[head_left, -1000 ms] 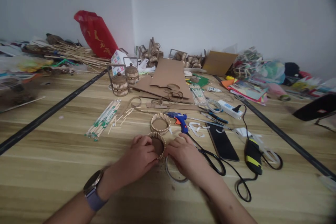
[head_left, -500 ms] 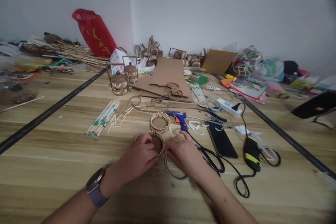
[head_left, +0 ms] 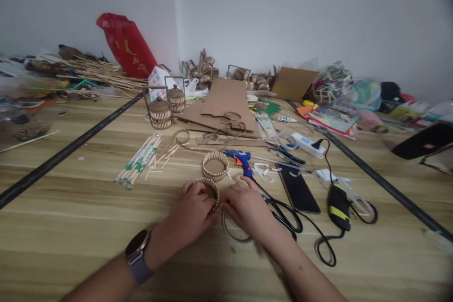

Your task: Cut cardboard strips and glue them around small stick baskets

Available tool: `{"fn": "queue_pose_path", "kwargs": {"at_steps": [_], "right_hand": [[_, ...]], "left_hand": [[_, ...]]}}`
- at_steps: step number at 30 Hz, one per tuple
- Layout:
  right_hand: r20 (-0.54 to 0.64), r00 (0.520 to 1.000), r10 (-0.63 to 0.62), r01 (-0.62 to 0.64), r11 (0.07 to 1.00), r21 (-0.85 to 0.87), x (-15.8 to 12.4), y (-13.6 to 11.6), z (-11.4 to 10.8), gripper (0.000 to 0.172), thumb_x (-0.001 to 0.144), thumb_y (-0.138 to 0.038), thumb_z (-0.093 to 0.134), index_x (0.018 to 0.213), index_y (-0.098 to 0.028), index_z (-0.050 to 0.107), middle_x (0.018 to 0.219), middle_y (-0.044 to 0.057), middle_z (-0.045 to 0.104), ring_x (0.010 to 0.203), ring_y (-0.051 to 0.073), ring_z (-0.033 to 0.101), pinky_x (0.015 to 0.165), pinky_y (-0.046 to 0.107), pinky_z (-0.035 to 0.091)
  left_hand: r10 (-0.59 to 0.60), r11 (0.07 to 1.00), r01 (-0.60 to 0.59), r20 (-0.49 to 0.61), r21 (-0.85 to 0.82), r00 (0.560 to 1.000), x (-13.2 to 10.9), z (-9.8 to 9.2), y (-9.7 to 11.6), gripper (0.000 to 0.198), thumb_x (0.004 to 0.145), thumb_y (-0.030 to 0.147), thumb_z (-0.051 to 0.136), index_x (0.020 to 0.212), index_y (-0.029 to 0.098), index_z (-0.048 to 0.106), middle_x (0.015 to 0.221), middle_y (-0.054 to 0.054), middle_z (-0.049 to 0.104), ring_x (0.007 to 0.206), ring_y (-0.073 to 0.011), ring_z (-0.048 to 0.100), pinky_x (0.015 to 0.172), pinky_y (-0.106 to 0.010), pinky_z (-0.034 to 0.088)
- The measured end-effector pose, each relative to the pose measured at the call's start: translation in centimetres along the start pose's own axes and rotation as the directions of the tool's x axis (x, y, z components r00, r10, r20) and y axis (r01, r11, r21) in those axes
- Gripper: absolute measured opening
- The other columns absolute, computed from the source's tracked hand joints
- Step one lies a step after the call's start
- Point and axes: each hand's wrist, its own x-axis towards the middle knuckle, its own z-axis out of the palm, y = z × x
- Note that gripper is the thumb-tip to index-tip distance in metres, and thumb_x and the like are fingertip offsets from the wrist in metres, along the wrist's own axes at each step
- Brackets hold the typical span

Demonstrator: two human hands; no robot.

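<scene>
My left hand (head_left: 193, 212) is wrapped round the left side of a small round stick basket (head_left: 215, 194), its thumb along the near wall. The basket stands on the table with a brown bottom inside; my fingers hide its left part. Close against its right wall, my right hand (head_left: 247, 205) has thumb and fingertips pinched together. What they hold, if anything, is too small to make out. A similar round stick basket (head_left: 216, 177) stands just behind, touching or nearly so. A blue glue gun (head_left: 243, 160) lies beyond my right hand. Partly under that hand is a grey ring (head_left: 229, 233).
Black scissors (head_left: 288, 214), a phone (head_left: 299, 188) and a cabled black-and-yellow tool (head_left: 339, 207) lie to the right. Bagged sticks (head_left: 139, 160) and loose cut pieces lie left. Cardboard sheets (head_left: 226, 96) and finished lidded baskets (head_left: 160, 113) stand farther back.
My left hand and wrist have shifted slightly right and turned, and the held basket has moved a little left. My right hand has stayed nearly in place.
</scene>
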Motion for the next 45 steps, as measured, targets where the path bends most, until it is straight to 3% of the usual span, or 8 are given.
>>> {"fn": "queue_pose_path", "kwargs": {"at_steps": [9, 14, 20, 30, 37, 42, 45], "right_hand": [[-0.072, 0.997, -0.027, 0.028, 1.0, 0.008, -0.1, 0.0, 0.5, 0.013, 0.096, -0.02, 0.06, 0.091, -0.02, 0.072, 0.093, 0.007, 0.075, 0.097, 0.024, 0.065, 0.112, 0.045, 0.028], [-0.032, 0.999, 0.003, -0.002, 0.999, 0.044, -0.1, -0.2, 0.4, 0.014, 0.095, -0.015, 0.059, 0.093, -0.019, 0.072, 0.094, 0.007, 0.076, 0.099, 0.023, 0.066, 0.116, 0.046, 0.025], [-0.026, 0.998, 0.051, -0.048, 0.993, 0.105, -0.2, 0.4, -0.1, 0.036, 0.089, -0.01, 0.062, 0.123, -0.017, 0.066, 0.098, 0.008, 0.076, 0.103, 0.025, 0.066, 0.117, 0.049, 0.023], [-0.097, 0.984, -0.148, 0.162, 0.975, 0.154, -0.4, 0.8, 0.4, 0.031, 0.094, -0.01, 0.057, 0.116, -0.028, 0.07, 0.101, 0.004, 0.074, 0.103, 0.022, 0.063, 0.117, 0.049, 0.018], [-0.063, 0.987, -0.15, 0.156, 0.982, 0.107, -0.3, 0.4, 0.8, 0.022, 0.095, -0.011, 0.056, 0.102, -0.025, 0.072, 0.094, 0.004, 0.071, 0.099, 0.021, 0.062, 0.117, 0.048, 0.018], [-0.054, 0.991, -0.124, 0.128, 0.987, 0.096, -0.3, 0.0, 0.7, 0.02, 0.096, -0.012, 0.055, 0.1, -0.023, 0.071, 0.093, 0.004, 0.071, 0.1, 0.021, 0.063, 0.118, 0.048, 0.019], [-0.05, 0.992, -0.12, 0.124, 0.989, 0.085, -0.3, -0.1, 0.7, 0.019, 0.095, -0.012, 0.056, 0.098, -0.023, 0.071, 0.093, 0.004, 0.071, 0.098, 0.021, 0.063, 0.116, 0.048, 0.021]], "left_hand": [[0.038, 0.999, -0.039, -0.056, -0.025, 0.998, 0.1, 0.4, -0.1, 0.02, 0.098, 0.025, 0.061, 0.083, 0.019, 0.072, 0.082, -0.005, 0.074, 0.093, -0.027, 0.056, 0.088, -0.046, 0.04], [0.031, 0.999, -0.032, -0.045, -0.025, 0.999, -0.1, 0.3, -0.4, 0.013, 0.094, 0.02, 0.066, 0.082, 0.019, 0.071, 0.081, -0.003, 0.074, 0.095, -0.0275, 0.056, 0.09, -0.047, 0.038], [0.04, 0.997, -0.042, -0.029, -0.063, 0.999, -0.3, 0.0, -0.6, 0.013, 0.093, 0.019, 0.067, 0.081, 0.019, 0.07, 0.081, -0.002, 0.073, 0.095, -0.0265, 0.056, 0.092, -0.048, 0.037], [0.098, 0.994, -0.093, 0.091, -0.064, 0.991, -0.7, -1.4, -1.6, 0.01, 0.094, 0.023, 0.067, 0.085, 0.021, 0.071, 0.091, -0.003, 0.071, 0.104, -0.0289, 0.052, 0.095, -0.049, 0.037], [0.063, 0.998, -0.06, 0.079, -0.034, 0.995, -0.9, -1.3, -2.3, 0.01, 0.093, 0.023, 0.067, 0.083, 0.022, 0.071, 0.088, -0.003, 0.07, 0.105, -0.0288, 0.053, 0.097, -0.047, 0.038], [0.06, 0.998, -0.06, 0.026, -0.007, 0.998, -0.8, -0.9, -1.5, 0.005, 0.093, 0.024, 0.069, 0.096, 0.022, 0.072, 0.095, -0.005, 0.071, 0.106, -0.0299, 0.053, 0.096, -0.048, 0.039], [0.069, 0.997, -0.069, -0.004, 0.024, 0.998, -0.7, -0.1, -1.1, 0.002, 0.092, 0.022, 0.07, 0.093, 0.02, 0.071, 0.089, -0.004, 0.072, 0.104, -0.0296, 0.055, 0.095, -0.048, 0.039]]}}
